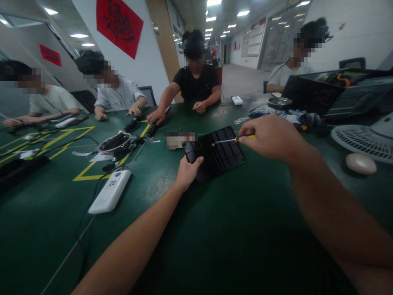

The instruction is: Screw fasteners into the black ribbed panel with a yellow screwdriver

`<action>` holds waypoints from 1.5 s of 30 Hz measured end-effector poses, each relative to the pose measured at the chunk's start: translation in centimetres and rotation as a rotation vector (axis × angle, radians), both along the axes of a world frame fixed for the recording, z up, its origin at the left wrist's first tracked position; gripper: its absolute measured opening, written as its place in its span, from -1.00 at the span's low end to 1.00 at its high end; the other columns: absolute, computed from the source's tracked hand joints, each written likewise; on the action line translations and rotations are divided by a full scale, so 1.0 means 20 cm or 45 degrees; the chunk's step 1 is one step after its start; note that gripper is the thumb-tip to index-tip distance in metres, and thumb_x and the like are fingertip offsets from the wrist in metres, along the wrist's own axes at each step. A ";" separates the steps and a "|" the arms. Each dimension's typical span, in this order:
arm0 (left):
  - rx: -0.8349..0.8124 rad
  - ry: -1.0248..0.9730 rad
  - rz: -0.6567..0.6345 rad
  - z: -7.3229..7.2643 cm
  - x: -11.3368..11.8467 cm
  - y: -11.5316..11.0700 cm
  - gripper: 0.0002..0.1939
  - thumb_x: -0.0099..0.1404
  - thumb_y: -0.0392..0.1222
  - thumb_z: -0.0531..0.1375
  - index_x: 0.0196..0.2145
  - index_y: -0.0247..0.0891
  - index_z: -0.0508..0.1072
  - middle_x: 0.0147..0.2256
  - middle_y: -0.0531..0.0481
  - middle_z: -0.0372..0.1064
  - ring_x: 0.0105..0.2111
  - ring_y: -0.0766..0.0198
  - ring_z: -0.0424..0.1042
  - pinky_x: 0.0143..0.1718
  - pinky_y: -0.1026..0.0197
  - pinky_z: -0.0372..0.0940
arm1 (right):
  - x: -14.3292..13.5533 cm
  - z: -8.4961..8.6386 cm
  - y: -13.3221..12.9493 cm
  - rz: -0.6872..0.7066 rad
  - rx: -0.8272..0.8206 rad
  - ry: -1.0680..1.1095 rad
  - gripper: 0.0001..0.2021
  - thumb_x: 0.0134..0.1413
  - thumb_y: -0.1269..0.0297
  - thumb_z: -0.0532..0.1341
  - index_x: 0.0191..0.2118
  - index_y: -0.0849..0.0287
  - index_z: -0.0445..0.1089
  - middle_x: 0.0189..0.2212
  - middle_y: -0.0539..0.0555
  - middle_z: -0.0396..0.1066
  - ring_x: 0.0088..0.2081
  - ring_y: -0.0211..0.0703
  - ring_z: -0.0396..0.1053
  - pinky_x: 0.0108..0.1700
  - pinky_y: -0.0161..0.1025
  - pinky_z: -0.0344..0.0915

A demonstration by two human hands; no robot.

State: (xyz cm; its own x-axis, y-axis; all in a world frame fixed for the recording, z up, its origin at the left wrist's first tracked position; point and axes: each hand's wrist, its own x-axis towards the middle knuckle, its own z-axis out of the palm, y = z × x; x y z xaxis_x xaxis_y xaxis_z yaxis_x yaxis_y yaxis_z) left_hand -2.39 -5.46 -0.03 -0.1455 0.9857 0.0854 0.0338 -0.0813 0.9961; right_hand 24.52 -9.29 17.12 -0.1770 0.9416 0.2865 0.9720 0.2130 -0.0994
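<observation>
A: ok what's going on up close?

B: A white pack (111, 192) marked "22" is lying on the green worktop (215, 229), off to the left. Slightly farther in, the left hand (188, 170) is gripping a black panel (225, 159) by its left side, thumb pressing on top. Its other fingers are mostly hiding.

A: and the right hand (270, 137)?

B: Fingers are pinching a screwdriver (227, 141) by its yellow handle, shaft crossing the panel. Can't tell if the tip's touching.

A: so where's the panel?

B: It's sitting between both hands, skewed a bit. Can't tell if it's resting on the worktop. A pale, pixelated object (175, 141) is lying just beyond its left corner.

A: and past that?

B: Someone in a black top (196, 88) is sitting across, reaching for a dark item (152, 130).
</observation>
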 end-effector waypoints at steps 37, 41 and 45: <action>-0.014 -0.014 0.008 0.00 -0.01 0.01 -0.52 0.17 -0.02 0.53 -0.02 -0.26 0.61 -0.04 -0.25 0.68 -0.02 -0.10 0.66 0.18 -0.17 0.49 | -0.05 -0.01 0.01 0.048 -0.062 0.068 -0.77 0.29 0.17 0.32 -0.07 0.02 0.73 -0.11 0.20 0.68 -0.04 0.21 0.58 -0.08 0.01 0.44; -0.004 0.013 0.003 -0.02 -0.02 0.02 -0.48 0.16 0.02 0.53 0.00 -0.26 0.61 -0.02 -0.24 0.68 0.01 -0.12 0.65 0.20 -0.20 0.48 | -0.04 -0.03 0.03 0.062 -0.031 0.081 -0.76 0.15 0.27 0.42 -0.06 0.09 0.72 -0.12 0.20 0.68 -0.08 0.16 0.58 -0.10 -0.04 0.42; -0.006 0.022 0.001 -0.02 -0.02 0.02 -0.46 0.15 0.03 0.54 0.01 -0.26 0.61 -0.01 -0.24 0.68 0.03 -0.13 0.65 0.23 -0.22 0.46 | -0.04 -0.03 0.03 0.034 -0.018 0.064 -0.74 0.12 0.35 0.39 -0.06 0.10 0.72 -0.10 0.21 0.68 -0.08 0.19 0.58 -0.13 -0.03 0.41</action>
